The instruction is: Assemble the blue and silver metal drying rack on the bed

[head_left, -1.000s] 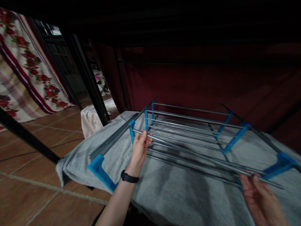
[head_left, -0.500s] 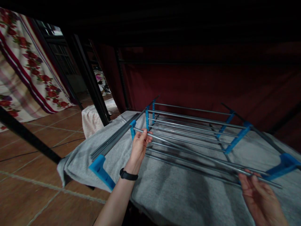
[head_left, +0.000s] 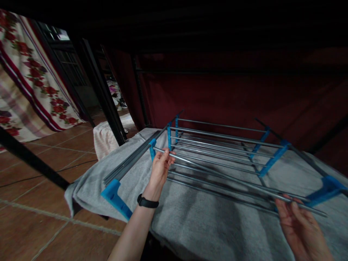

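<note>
A rack of grey metal tubes and blue plastic brackets point(head_left: 274, 159) lies on a grey blanket point(head_left: 212, 228). My left hand point(head_left: 161, 165), with a black band at the wrist, pinches a metal tube point(head_left: 217, 173) close to a blue bracket point(head_left: 152, 148) at the left. My right hand point(head_left: 301, 221) is closed around the same tube near its right end, which sticks out past the fingers. The tube slants across the rack, and another tube runs close behind it. A right-hand blue bracket point(head_left: 326, 190) stands just beyond my right hand.
Several loose grey tubes point(head_left: 130, 159) lie bundled along the left side of the rack. Black frame posts point(head_left: 100, 87) rise at the left, and a dark red curtain point(head_left: 231, 98) hangs behind. Tiled floor point(head_left: 29, 217) and a flowered cloth point(head_left: 35, 72) show at the left.
The view has shifted very slightly. Both hands keep their hold on the tube, and the rack looks the same.
</note>
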Motion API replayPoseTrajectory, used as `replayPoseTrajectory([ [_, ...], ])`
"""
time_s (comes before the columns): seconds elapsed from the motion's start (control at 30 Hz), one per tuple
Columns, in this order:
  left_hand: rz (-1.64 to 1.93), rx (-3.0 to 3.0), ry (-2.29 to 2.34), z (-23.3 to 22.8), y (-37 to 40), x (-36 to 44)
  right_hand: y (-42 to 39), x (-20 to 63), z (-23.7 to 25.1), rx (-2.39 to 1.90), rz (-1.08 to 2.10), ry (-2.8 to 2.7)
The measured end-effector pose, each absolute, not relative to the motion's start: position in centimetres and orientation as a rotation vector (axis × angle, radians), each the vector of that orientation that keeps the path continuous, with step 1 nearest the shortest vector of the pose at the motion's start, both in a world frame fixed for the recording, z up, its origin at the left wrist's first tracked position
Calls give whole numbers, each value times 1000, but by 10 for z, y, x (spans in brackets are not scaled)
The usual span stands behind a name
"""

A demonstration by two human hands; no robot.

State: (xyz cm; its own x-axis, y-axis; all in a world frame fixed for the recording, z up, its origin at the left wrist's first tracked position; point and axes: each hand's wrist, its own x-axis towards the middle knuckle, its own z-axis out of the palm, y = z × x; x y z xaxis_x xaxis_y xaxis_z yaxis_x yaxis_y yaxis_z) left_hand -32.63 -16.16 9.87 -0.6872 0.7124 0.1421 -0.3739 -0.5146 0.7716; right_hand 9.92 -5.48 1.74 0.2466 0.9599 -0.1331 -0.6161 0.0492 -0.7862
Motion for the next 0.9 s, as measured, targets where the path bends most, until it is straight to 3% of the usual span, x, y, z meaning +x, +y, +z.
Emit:
replayPoseTrajectory([
  [0.9, 2221, 545, 952, 103, -159, -331, -52, 90, 33, -803, 1198, -571],
])
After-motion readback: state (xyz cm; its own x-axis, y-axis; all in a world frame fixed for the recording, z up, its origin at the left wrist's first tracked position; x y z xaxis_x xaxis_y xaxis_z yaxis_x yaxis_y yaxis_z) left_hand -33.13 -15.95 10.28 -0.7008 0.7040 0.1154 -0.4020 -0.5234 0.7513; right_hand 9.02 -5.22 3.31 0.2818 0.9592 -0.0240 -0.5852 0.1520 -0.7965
